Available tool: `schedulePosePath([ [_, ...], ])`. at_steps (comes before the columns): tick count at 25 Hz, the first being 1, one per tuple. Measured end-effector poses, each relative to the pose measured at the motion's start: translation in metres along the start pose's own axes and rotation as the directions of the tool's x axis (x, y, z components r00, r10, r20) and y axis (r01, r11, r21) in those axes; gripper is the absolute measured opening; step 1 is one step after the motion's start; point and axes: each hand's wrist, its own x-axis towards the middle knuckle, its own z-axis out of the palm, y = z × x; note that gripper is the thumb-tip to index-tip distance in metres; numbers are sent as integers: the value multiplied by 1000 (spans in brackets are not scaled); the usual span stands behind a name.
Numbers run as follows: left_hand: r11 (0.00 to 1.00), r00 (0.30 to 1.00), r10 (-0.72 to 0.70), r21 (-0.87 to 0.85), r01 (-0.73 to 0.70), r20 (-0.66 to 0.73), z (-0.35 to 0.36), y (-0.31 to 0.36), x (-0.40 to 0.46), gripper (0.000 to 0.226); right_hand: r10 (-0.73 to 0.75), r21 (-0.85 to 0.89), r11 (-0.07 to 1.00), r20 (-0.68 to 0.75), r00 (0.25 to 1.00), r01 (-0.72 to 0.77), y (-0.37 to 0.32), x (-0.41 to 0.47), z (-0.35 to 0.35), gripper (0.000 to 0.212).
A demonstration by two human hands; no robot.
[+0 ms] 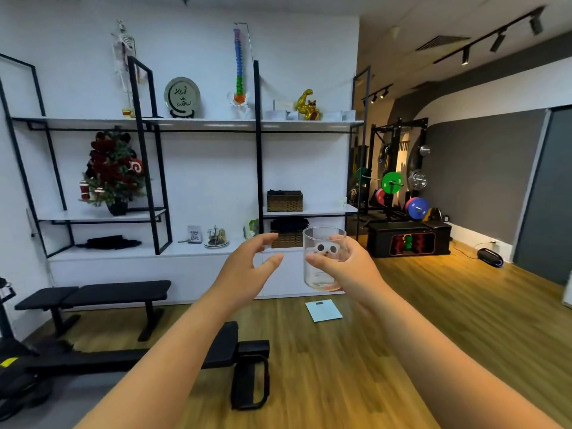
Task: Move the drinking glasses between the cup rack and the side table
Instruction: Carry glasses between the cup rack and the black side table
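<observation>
A gym room with a wood floor (pixel 402 351) fills the frame, a white shelf unit (pixel 198 252) along the far wall and a black bench (pixel 93 294) in front of it. Both of the person's arms reach forward at chest height. The right hand (pixel 343 267) holds a clear glass (pixel 323 258) upright in mid-air, fingers and thumb wrapped round its lower wall; the glass carries a small panda-face print. It looks empty, though a faint glint at the base leaves that uncertain. The left hand (pixel 247 267) hangs just beside it, apart from the glass, fingers relaxed and loosely spread, holding nothing.

By the look of it this is the carrying step: one glass in transit, well away from any surface. A small wire rack (pixel 216 236) stands on a plate on the unit's low ledge, far off to the left of the hands; it seems the likely cup rack, but is too small to tell what hangs on it. No side table can be picked out. The next move calls for walking the glass to its place and keeping it level, then setting it down or hooking it gently.

Two woven baskets (pixel 284 201) sit on the right-hand shelves, each holding dark folded cloth. A pale scale (pixel 323 310) lies on the floor below the glass.
</observation>
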Motion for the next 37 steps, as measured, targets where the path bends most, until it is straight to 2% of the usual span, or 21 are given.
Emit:
schedulePosePath([
  [4,999,1000,-20,32,19,13,30,-27,51,46,9,-25,1000,-21,1000,-10,32,63,-21,71],
  [15,997,997,-79,-10,79,-18,137,-71,230,42,24,-9,1000,56,998,-24,110,266,-108,71],
  [18,996,996,-94,-15,93,-14,157,-88,267,44,24,-34,999,52,998,-22,133,314,-119,78],
  [21,994,994,-112,-2,112,-18,170,-115,307,44,3,-74,997,46,999,0,155,362,-119,84],
  [37,992,991,-125,-22,126,52,188,-313,561,46,23,-107,994,-12,1000,-24,257,632,-55,73],
])
